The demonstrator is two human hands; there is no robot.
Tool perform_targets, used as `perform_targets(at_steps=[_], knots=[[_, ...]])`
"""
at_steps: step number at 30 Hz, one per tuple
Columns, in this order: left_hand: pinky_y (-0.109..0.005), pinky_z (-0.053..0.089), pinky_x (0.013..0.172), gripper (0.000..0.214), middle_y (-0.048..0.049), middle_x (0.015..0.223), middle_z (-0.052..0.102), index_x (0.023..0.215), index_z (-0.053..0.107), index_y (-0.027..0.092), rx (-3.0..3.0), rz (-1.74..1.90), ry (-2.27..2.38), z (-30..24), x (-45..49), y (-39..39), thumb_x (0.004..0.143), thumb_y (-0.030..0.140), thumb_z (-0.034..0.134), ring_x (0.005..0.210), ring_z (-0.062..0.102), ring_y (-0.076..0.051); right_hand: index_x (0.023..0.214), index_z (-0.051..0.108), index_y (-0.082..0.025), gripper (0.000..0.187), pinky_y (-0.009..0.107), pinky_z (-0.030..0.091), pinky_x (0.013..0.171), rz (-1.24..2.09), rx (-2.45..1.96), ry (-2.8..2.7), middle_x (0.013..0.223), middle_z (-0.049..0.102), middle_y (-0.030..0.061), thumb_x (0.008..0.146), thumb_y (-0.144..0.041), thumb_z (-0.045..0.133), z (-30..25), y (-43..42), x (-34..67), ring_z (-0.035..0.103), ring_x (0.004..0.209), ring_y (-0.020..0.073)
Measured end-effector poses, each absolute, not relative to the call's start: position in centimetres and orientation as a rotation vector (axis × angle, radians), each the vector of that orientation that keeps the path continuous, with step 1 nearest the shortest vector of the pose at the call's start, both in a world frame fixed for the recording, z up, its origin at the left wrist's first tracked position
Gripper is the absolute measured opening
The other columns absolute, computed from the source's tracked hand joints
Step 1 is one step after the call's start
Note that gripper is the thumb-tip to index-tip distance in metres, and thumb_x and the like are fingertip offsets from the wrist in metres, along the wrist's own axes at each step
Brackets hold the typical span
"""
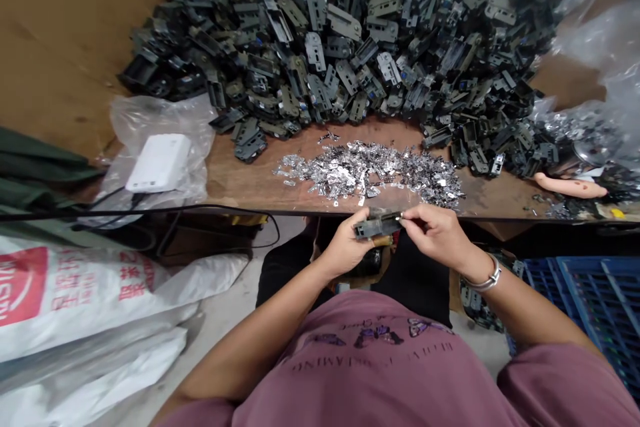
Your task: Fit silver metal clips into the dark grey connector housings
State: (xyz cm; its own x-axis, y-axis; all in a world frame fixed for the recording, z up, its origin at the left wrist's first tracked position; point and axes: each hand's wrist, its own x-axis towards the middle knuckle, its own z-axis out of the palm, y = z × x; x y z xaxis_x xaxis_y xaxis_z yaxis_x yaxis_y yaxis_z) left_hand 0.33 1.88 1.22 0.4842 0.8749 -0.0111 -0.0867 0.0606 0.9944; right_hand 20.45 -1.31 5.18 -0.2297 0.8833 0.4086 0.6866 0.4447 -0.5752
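My left hand (pixel 345 245) grips a dark grey plastic housing (pixel 374 227) just below the front edge of the wooden workbench (pixel 250 187). My right hand (pixel 435 233) pinches a small silver metal piece (pixel 401 216) against the housing's end, and the fingers hide most of it. Beyond the hands lies a loose pile of shiny metal clips (pixel 365 173) on the bare board. Behind that rises a large heap of similar dark plastic housings (pixel 325 40).
A white box (pixel 159 163) rests on a clear plastic bag at the bench's left. A pale pink elongated object (pixel 570 185) lies at the right. White woven sacks (pixel 75 300) sit low on the left, and a blue plastic crate (pixel 590 300) stands low on the right.
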Motion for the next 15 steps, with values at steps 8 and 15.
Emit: perform_targets(at_steps=[8, 15], knots=[[-0.031, 0.047, 0.081, 0.025, -0.0056, 0.093, 0.066, 0.092, 0.064, 0.016, 1.524, 0.788, 0.808, 1.3, -0.6, 1.5, 0.076, 0.033, 0.074, 0.085, 0.058, -0.019, 0.09, 0.072, -0.024, 0.019, 0.028, 0.052, 0.063, 0.45, -1.286, -2.238, 0.075, 0.071, 0.0024, 0.09, -0.018, 0.055, 5.1, -1.2, 20.9, 0.066, 0.067, 0.0159], [-0.028, 0.048, 0.073, 0.03, -0.0017, 0.081, 0.062, 0.086, 0.062, 0.016, 1.361, 0.74, 0.786, 1.2, -1.3, 0.9, 0.072, 0.038, 0.077, 0.075, 0.056, -0.015, 0.104, 0.073, -0.029, 0.022, 0.03, 0.059, 0.066, 0.542, -1.157, -2.105, 0.087, 0.075, 0.0016, 0.09, -0.018, 0.061, 5.2, -2.5, 21.0, 0.072, 0.076, 0.017]])
